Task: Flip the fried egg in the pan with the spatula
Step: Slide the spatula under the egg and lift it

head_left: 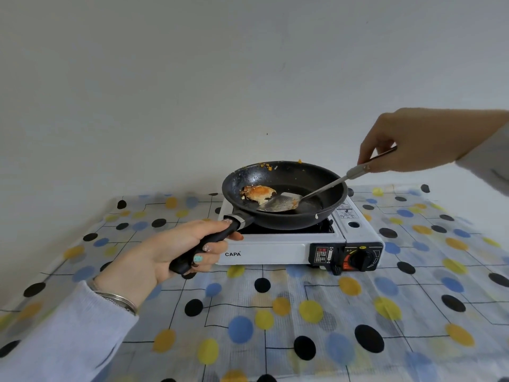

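Covering my bench (303, 312) is a pale cloth dotted with black, blue and yellow spots and thin black lines, and behind it rises a plain white wall (192, 78). A white portable stove (275, 248) marked CAPA stands on the cloth. My left hand (179, 246) has its grip closed around the black handle of the pan (285, 194), which tilts above the burner. The fried egg (259, 193) lies browned at the pan's left side (edges ragged). My right hand (407, 142) pinches the spatula (316, 191) by its handle, the blade flat on the pan floor, just beside the egg. My right forearm is cut off at the frame edge.
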`<state>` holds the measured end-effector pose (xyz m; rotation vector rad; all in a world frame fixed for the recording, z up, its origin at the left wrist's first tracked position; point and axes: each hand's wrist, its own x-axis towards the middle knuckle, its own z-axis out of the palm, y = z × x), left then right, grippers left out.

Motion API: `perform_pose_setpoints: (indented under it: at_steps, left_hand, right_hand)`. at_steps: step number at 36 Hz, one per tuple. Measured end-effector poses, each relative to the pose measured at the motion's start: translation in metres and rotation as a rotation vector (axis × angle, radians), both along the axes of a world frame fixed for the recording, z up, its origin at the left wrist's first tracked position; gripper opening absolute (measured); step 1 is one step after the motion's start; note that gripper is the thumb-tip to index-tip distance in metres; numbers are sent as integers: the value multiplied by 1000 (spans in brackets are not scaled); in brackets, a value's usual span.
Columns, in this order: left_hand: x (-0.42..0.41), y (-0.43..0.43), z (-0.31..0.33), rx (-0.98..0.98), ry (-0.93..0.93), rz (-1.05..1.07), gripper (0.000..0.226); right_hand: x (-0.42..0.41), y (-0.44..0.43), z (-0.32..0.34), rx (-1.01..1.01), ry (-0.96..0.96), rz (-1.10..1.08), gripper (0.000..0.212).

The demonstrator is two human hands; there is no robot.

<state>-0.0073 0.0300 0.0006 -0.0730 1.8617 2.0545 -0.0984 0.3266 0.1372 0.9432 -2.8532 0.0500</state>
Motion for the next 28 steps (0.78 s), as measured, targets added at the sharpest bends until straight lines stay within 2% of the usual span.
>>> perform_pose_setpoints:
  at_steps: [2, 5, 14, 28]
  left_hand:
    - [0, 0, 0, -13, 4, -2, 31]
    - [-1, 0, 0, -31, 17, -7, 31]
    - [-1, -2, -1, -14, 25, -21, 31]
    - [-1, -2, -2, 15, 23, -37, 31]
  right_hand:
    - [-1, -3, -19, 11, 77, 52, 23]
    - [-9, -2, -30, -19, 32, -14, 20]
    - [-19, 2, -67, -89, 65, 15, 17]
    - [-37, -5, -102, -259, 96, -57, 18]
